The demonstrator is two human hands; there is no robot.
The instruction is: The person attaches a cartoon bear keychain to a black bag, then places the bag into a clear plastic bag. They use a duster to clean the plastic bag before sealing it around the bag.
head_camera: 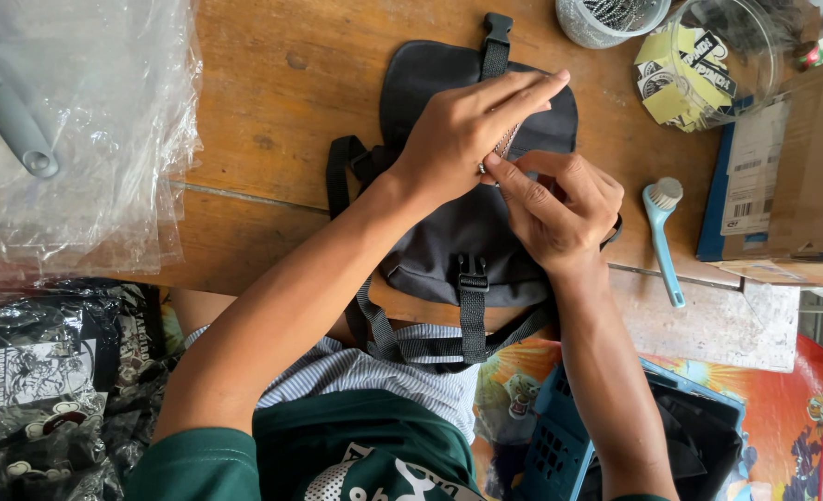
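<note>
Head view, black bag (467, 246) under both hands, left hand (467, 130) flat, right hand (560, 209) grip pinching zipper (504, 141)

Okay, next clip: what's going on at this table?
A person works on a black bag lying flat on a wooden table. The left hand presses on the bag's top, fingers stretched over a short zipper. The right hand pinches at the zipper's lower end. A light blue brush lies to the right, clear plastic bags to the left.
</note>
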